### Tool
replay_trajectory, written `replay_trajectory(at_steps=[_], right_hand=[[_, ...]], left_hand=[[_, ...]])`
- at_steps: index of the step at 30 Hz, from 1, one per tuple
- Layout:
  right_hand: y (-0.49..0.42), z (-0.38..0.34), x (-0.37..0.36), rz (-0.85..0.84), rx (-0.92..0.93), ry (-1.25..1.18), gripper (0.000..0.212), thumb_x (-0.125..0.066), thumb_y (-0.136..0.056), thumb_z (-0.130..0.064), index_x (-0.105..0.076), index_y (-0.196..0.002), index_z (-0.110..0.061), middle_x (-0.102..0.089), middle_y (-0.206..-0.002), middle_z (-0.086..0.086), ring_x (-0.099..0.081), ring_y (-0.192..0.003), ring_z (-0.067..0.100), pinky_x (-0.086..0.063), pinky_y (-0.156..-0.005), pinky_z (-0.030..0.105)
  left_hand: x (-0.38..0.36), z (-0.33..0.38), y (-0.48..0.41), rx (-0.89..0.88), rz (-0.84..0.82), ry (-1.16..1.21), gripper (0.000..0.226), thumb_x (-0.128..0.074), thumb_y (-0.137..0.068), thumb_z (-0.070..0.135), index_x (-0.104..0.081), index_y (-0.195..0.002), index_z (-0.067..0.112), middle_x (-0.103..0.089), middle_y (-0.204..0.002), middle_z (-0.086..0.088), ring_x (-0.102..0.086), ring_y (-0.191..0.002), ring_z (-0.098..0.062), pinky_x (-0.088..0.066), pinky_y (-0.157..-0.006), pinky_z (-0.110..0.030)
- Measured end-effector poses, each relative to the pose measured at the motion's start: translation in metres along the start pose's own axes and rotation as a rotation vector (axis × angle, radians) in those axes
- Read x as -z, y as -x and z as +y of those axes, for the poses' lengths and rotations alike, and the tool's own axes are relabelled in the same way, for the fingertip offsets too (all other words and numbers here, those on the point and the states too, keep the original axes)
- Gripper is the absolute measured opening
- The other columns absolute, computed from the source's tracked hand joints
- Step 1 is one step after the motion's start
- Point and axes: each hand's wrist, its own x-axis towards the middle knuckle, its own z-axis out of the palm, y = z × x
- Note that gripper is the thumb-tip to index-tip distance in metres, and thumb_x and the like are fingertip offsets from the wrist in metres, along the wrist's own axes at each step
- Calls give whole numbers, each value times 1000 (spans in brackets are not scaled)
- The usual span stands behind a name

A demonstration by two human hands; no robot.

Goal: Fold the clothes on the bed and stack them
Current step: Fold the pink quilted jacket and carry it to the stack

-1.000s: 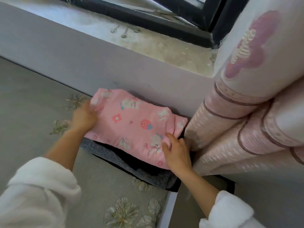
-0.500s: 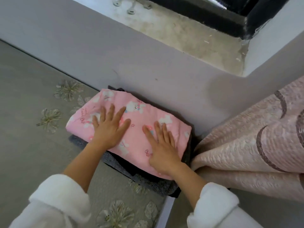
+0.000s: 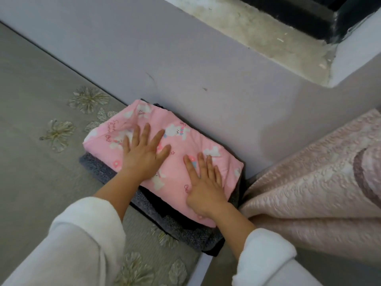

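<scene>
No closed grip: both hands lie flat, palms down, fingers straight. The left hand (image 3: 144, 155) has its fingers spread and presses the left half of the folded pink garment (image 3: 177, 172); the right hand (image 3: 204, 186) has its fingers closer together and presses the right half. Wrists are bare, with fluffy white sleeves (image 3: 72, 244) pushed back on both forearms. The pink garment is smooth thin cotton folded into a rough rectangle, printed with white bunnies, small flowers, bows and a star. Small pink lettering near its left end has a second word that looks like "Bunny"; the first word is not fully readable. The garment tops a stack, sitting on a grey knit piece (image 3: 99, 170) with coarse texture, and a black edge (image 3: 214, 251) shows under that. The stack sits on the bed (image 3: 31, 162), whose grey-green sheet has embroidered leaves and flowers, tight against the plain grey wall (image 3: 185, 58). A pink quilt (image 3: 309, 182) with a puckered surface lies just right of the stack. A stained window sill (image 3: 268, 32) is above.
</scene>
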Motion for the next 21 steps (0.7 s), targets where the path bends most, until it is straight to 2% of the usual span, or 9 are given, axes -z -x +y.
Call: replay_trajectory(at_steps=[3, 5, 9, 14, 17, 21], right_hand=[[16, -6, 16, 77, 29, -14, 90, -46, -87, -25, 19, -147, -39, 26, -157, 1, 27, -143, 21, 15, -116, 39], [31, -9, 28, 157, 76, -23, 80, -46, -90, -24, 4, -152, -32, 12, -161, 1, 16, -147, 18, 8, -117, 37], [72, -18, 47, 254, 140, -43, 61, -42, -93, -17, -21, -150, -19, -6, -161, 2, 0, -148, 15, -4, -119, 34], [146, -38, 41, 206, 214, -68, 59, -43, -93, -16, -24, -148, -15, -13, -159, 2, -8, -146, 16, -6, -118, 35], [193, -51, 29, 182, 301, -52, 58, -45, -95, -19, -25, -149, -14, -23, -155, 4, -19, -143, 18, -15, -117, 35], [254, -71, 13, 165, 434, 16, 58, -45, -97, -26, -23, -149, -14, -23, -154, 3, -19, -143, 19, -23, -111, 38]], left_hand=[[24, 16, 22, 43, 53, 23, 61, -22, -94, 62, -15, -150, 39, 2, -161, -3, 8, -147, -24, 4, -115, -49], [38, 21, 50, 58, 108, 90, 57, -24, -97, 55, -20, -150, 33, -2, -161, -6, 5, -147, -25, 0, -116, -49], [58, 22, 122, 87, 147, 142, 53, -24, -100, 47, -20, -150, 29, -3, -161, -4, 3, -148, -23, -1, -117, -48], [70, 22, 227, 213, 139, 200, 50, -26, -102, 42, -24, -149, 26, -4, -161, -4, 0, -148, -23, -5, -118, -46], [73, 25, 293, 287, 151, 191, 49, -27, -102, 39, -24, -149, 25, -5, -161, -5, -2, -148, -22, -4, -118, -44], [77, 30, 387, 377, 198, 156, 48, -32, -101, 35, -29, -147, 22, -10, -160, -7, -9, -147, -23, -9, -118, -44]])
